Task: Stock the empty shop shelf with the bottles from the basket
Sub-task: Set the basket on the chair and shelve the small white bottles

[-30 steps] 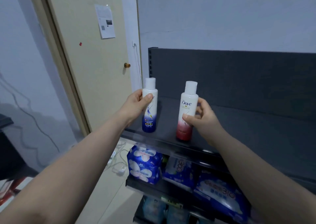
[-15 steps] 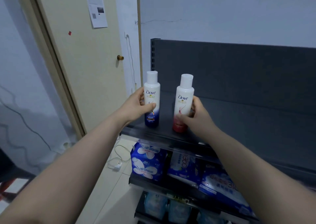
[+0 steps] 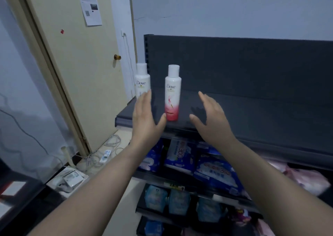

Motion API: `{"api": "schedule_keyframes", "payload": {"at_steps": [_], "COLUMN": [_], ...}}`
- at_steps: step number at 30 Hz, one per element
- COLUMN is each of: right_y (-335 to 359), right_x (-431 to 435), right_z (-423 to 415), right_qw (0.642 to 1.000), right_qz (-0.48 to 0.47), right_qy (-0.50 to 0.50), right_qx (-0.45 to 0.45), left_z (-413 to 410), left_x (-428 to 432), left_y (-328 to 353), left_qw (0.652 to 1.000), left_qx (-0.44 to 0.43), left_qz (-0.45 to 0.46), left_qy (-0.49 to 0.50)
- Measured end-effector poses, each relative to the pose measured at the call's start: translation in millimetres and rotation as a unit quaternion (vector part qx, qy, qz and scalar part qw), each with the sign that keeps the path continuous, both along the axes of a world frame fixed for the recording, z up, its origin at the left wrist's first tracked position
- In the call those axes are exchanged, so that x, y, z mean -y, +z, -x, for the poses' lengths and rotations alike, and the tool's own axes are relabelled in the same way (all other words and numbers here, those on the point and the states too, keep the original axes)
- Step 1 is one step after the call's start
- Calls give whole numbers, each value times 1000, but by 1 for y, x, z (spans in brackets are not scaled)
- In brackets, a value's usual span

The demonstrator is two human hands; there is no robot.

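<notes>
The raised fingers of the left hand (image 3: 146,120) cover the lower half of the left bottle (image 3: 142,81). Its base and bottom band stay hidden, and I cannot tell whether the fingers touch it. The small print under the logo on the red bottle (image 3: 172,93) is too fine to read. The top shelf (image 3: 252,113) runs out past the right edge. The sheet (image 3: 89,5) taped to the door carries text too small to make out. Below, the blue packs (image 3: 212,169) are blurred and partly behind the right forearm (image 3: 270,181). The pink packs (image 3: 306,178) at the right edge are smeared and cut off.
</notes>
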State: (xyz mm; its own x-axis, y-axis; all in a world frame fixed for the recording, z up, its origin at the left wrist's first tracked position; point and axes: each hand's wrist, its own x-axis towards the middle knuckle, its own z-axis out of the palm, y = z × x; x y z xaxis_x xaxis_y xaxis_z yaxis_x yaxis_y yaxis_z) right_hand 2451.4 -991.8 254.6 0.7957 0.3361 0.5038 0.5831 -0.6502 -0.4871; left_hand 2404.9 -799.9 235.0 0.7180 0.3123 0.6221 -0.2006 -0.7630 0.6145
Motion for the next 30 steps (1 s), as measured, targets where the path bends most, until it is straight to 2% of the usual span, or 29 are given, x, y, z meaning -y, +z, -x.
{"api": "schedule_keyframes", "payload": {"at_steps": [4, 10, 21, 26, 30], "right_y": [-3, -13, -50, -75, -95], "right_x": [68, 192, 396, 474, 535], "right_z": [35, 99, 216, 249, 272], "right_qw": [994, 977, 940, 912, 873], "right_qz": [87, 141, 121, 87, 88], "right_qy": [-63, -158, -312, -393, -468], "right_qx": [26, 18, -59, -84, -105], "left_z": [17, 46, 94, 88, 81], "left_x": [70, 190, 397, 487, 569], "left_y": [-7, -16, -54, -69, -86], "left_qw": [991, 972, 928, 888, 845], "left_qx": [-33, -50, -32, -40, -45], "left_qz": [-122, -202, -211, -228, -221], "left_qy": [-35, -111, -307, -398, -485]}}
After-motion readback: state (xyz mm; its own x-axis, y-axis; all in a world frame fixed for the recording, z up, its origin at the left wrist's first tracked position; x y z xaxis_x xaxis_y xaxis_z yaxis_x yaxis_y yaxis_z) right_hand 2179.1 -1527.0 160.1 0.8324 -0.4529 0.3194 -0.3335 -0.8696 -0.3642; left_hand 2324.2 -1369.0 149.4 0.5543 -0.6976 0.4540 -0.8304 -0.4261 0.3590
